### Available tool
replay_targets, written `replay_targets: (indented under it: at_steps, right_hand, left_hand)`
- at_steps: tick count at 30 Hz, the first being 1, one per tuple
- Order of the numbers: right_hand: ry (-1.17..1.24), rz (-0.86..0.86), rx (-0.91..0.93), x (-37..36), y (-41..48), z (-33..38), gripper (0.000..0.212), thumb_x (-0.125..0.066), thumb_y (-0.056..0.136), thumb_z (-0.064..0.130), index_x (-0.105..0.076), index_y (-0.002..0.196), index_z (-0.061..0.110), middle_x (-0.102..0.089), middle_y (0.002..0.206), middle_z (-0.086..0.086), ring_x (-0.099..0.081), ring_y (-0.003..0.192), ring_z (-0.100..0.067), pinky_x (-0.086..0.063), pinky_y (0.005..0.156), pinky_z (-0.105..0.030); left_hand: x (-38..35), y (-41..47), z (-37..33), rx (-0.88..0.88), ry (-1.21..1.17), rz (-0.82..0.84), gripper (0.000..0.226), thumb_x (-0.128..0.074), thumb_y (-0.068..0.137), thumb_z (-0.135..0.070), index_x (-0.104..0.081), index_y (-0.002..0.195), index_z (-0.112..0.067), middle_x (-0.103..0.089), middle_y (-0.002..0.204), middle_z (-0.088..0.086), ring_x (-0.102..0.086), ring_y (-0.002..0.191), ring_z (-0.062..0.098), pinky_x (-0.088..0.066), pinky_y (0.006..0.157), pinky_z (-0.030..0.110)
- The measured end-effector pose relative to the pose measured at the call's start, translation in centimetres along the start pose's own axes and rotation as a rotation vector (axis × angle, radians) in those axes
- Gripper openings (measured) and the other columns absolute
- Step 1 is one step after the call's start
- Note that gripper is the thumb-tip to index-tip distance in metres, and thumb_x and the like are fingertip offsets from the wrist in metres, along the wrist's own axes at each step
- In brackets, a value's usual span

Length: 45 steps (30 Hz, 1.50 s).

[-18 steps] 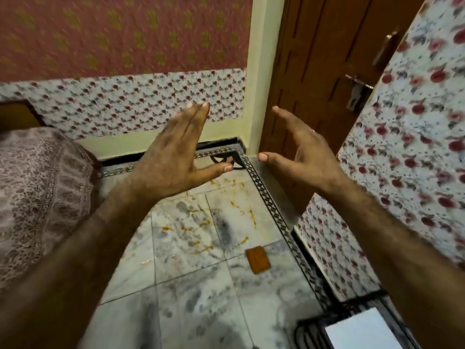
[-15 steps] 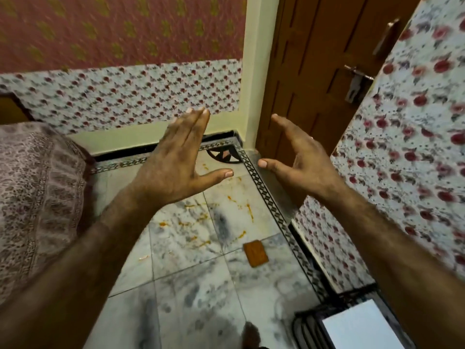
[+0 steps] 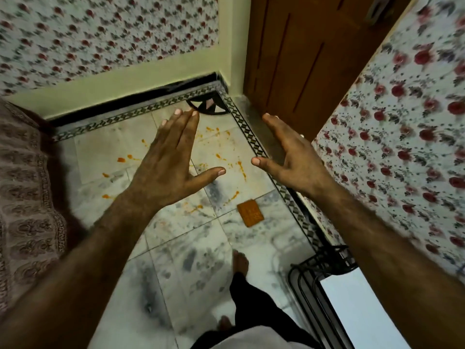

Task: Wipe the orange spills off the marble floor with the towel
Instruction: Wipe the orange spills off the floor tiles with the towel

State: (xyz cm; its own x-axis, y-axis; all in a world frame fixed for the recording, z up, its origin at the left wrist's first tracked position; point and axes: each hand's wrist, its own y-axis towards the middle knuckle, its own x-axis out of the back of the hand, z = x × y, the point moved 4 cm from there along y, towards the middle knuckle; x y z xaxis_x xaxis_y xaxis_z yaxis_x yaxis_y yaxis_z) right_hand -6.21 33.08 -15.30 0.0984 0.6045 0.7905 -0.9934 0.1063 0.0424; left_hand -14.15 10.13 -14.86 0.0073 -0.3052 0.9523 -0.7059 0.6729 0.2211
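1. Both bare arms reach forward over a marble floor [image 3: 181,268]. The left hand [image 3: 166,170] is flat, back up, its fingers [image 3: 186,122] straight and together with the thumb out. The right hand [image 3: 294,159] is turned on edge with its fingers spread and relaxed. Neither holds anything.
2. The towel [image 3: 250,212] is a small orange-brown rectangle lying flat on the floor near the patterned border strip [image 3: 125,117], well below both hands and untouched. It has a raised texture, too blurred to read as writing.
3. The orange spills [image 3: 121,159] are drops and streaks scattered on the pale tiles, some showing between the hands and more to the left of the left hand.
4. Compared with half a second ago, the view has tipped down. The hands now lie over the floor instead of the wall, more spills show on the left, and a bare foot [image 3: 240,260] with a dark trouser leg [image 3: 251,303] has come into view at the bottom.
5. The floor is glossy white marble with grey veins, edged by a black-and-white geometric band and a dark fan motif [image 3: 208,107] in the corner.
6. Around it are a brown panelled wooden door [image 3: 314,59], floral wallpaper [image 3: 100,34], a printed brownish bed cover [image 3: 22,197] at left and a black wire rack [image 3: 324,260] at lower right.
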Motion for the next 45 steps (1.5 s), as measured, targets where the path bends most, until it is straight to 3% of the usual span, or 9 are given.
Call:
replay_targets:
  at_steps: [6,11,16,23,26,31,35,41,45]
  right_hand:
    - [0.061,0.054,-0.106,-4.8,3.4,-6.6,0.084,-0.07,0.093,0.04,-0.023,0.16,0.021,-0.026,0.167,-0.003,-0.022,0.153,-0.02,-0.016,0.114,-0.024]
    - [0.074,0.089,-0.174,-10.6,4.7,-11.9,0.082,-0.071,0.093,0.037,-0.028,0.159,0.016,-0.03,0.165,-0.004,-0.028,0.151,-0.02,-0.019,0.115,-0.02]
    - [0.089,0.079,-0.22,-17.9,6.3,-17.7,0.083,-0.065,0.089,0.047,-0.033,0.157,0.012,-0.035,0.163,-0.008,-0.032,0.15,-0.024,-0.029,0.121,-0.035]
    - [0.066,0.113,-0.235,-31.0,7.6,-27.9,0.083,-0.055,0.089,0.054,-0.033,0.156,0.011,-0.036,0.162,-0.007,-0.029,0.152,-0.024,-0.025,0.12,-0.028]
    - [0.039,0.13,-0.222,-37.0,8.0,-33.0,0.078,-0.06,0.09,0.044,-0.036,0.155,0.008,-0.038,0.161,-0.009,-0.03,0.151,-0.024,-0.02,0.117,-0.021]
    - [-0.008,0.223,-0.217,-46.4,8.7,-41.8,0.075,-0.056,0.092,0.043,-0.033,0.156,0.012,-0.035,0.163,-0.008,-0.025,0.154,-0.023,-0.027,0.121,-0.039]
    - [-0.076,0.28,-0.167,-52.6,9.4,-47.9,0.075,-0.051,0.093,0.049,-0.034,0.156,0.012,-0.036,0.163,-0.01,-0.025,0.154,-0.024,-0.025,0.122,-0.039]
    - [-0.301,0.345,-0.011,-61.5,9.1,-56.3,0.069,-0.036,0.102,0.052,-0.048,0.147,0.002,-0.047,0.153,-0.022,-0.043,0.143,-0.038,-0.032,0.12,-0.045]
    - [-0.561,0.415,0.084,-67.1,6.8,-61.6,0.063,-0.04,0.1,0.044,-0.046,0.148,0.003,-0.047,0.151,-0.026,-0.047,0.138,-0.045,-0.043,0.111,-0.056]
  left_hand:
    - [-8.1,3.2,2.5,0.002,-0.062,0.083,0.106,-0.04,0.086,-0.079,-0.015,0.158,-0.005,-0.016,0.166,0.013,-0.007,0.156,0.025,-0.01,0.127,0.044]
    - [-15.9,4.0,4.9,-0.009,-0.115,0.144,0.106,-0.043,0.086,-0.077,-0.012,0.159,-0.008,-0.011,0.168,0.01,0.0,0.156,0.018,0.002,0.126,0.03]
    - [-25.4,4.5,8.9,-0.009,-0.146,0.219,0.107,-0.045,0.086,-0.078,-0.013,0.159,-0.006,-0.013,0.167,0.012,-0.005,0.156,0.024,-0.008,0.127,0.039]
    - [-40.5,2.1,13.6,0.049,-0.156,0.224,0.106,-0.041,0.086,-0.078,-0.018,0.158,-0.004,-0.018,0.166,0.015,-0.011,0.155,0.028,-0.007,0.126,0.038]
    - [-48.6,0.6,15.3,0.062,-0.155,0.234,0.104,-0.042,0.087,-0.076,-0.019,0.157,-0.002,-0.019,0.165,0.016,-0.011,0.155,0.029,-0.011,0.126,0.043]
    - [-62.3,-2.7,17.7,0.104,-0.136,0.281,0.103,-0.043,0.088,-0.074,-0.016,0.157,-0.002,-0.018,0.165,0.018,-0.01,0.155,0.031,-0.01,0.125,0.045]
    - [-71.2,-4.4,19.2,0.113,-0.125,0.317,0.103,-0.038,0.089,-0.076,-0.014,0.158,-0.003,-0.016,0.166,0.017,-0.009,0.155,0.032,-0.012,0.125,0.048]
    - [-82.2,-4.5,22.4,0.089,-0.078,0.321,0.101,-0.039,0.09,-0.074,-0.013,0.158,-0.003,-0.014,0.167,0.016,-0.004,0.156,0.03,-0.008,0.125,0.044]
    - [-86.6,-4.7,24.6,0.072,-0.039,0.29,0.098,-0.039,0.091,-0.071,-0.021,0.156,0.0,-0.021,0.165,0.019,-0.014,0.154,0.033,-0.018,0.125,0.048]
